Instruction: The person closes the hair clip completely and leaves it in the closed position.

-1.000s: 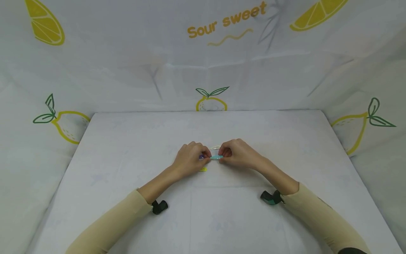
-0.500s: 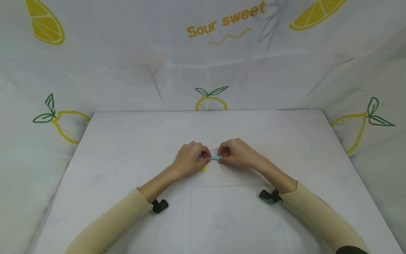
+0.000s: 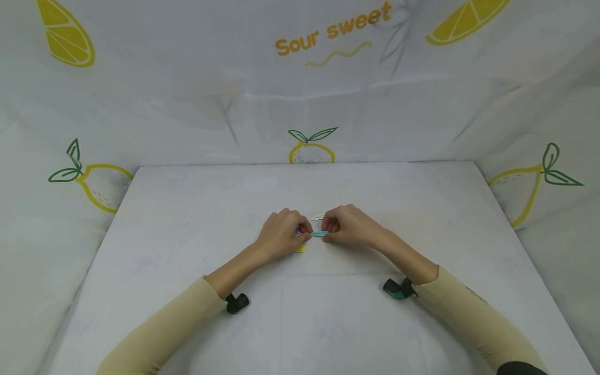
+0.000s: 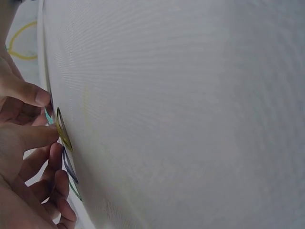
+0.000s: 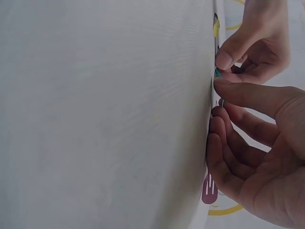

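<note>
A turquoise hair clip (image 3: pixel 320 234) lies crosswise between the two hands, close over the white table. The left hand (image 3: pixel 283 234) pinches its left end between thumb and fingertips. At the other end, the fingers and thumb of the right hand (image 3: pixel 352 227) pinch it too. Both hands cover much of the clip; a strip of it (image 5: pixel 218 73) shows in the right wrist view. A yellow hair clip (image 3: pixel 300 249) lies just in front of the left hand, and a purple hair clip (image 3: pixel 298 230) is partly hidden behind its fingers.
A pale hair clip (image 3: pixel 318 217) lies beyond the hands. A maroon slotted hair clip (image 5: pixel 209 190) shows below the right hand in the right wrist view. White cloth with lemon prints (image 3: pixel 312 153) rises behind the table (image 3: pixel 197 187). Black wrist devices (image 3: pixel 237 303) hang below both sleeves.
</note>
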A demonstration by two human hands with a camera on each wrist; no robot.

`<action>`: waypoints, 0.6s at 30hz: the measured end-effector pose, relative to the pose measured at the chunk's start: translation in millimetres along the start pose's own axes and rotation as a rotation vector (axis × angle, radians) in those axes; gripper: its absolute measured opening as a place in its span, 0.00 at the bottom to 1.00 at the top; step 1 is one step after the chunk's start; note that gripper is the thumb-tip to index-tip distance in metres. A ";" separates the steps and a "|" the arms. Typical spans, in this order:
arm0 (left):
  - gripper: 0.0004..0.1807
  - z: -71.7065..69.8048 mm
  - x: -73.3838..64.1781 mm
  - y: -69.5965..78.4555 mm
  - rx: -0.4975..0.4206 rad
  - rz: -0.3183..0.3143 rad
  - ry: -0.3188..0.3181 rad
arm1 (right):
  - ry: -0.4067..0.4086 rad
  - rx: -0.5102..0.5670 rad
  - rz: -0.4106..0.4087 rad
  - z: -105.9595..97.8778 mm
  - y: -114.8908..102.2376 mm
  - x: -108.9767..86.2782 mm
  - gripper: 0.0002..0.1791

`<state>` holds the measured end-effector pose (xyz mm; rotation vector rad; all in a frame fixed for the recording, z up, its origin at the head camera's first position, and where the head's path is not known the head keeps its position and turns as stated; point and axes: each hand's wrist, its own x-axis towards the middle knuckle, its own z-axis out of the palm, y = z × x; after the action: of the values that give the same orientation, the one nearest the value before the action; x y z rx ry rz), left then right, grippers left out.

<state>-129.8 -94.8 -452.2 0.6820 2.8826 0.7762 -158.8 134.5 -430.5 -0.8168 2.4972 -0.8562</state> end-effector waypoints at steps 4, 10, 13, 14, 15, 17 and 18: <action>0.02 -1.2 0.3 1.4 0.003 -0.008 -0.013 | -0.008 -0.003 -0.006 0.2 0.6 1.1 0.06; 0.02 0.1 1.7 0.0 -0.004 -0.011 -0.018 | -0.008 -0.004 -0.005 0.0 0.5 2.2 0.06; 0.02 0.6 2.2 -0.1 -0.008 -0.015 -0.021 | -0.005 -0.007 -0.006 0.1 0.9 2.4 0.07; 0.02 0.6 2.2 0.1 -0.010 -0.019 -0.022 | -0.005 -0.008 -0.007 -0.1 0.9 2.4 0.07; 0.02 0.5 2.0 0.6 -0.010 -0.022 -0.021 | -0.006 -0.007 -0.007 -0.2 1.1 2.3 0.07; 0.02 0.2 1.8 1.2 -0.011 -0.029 -0.021 | -0.009 -0.009 -0.007 -0.9 0.8 2.2 0.07; 0.02 0.0 1.7 1.5 -0.011 -0.032 -0.021 | -0.011 -0.010 -0.007 -1.3 0.5 2.1 0.07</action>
<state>-130.7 -92.9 -451.4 0.6381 2.8604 0.7755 -161.3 134.1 -430.2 -0.8314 2.4924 -0.8396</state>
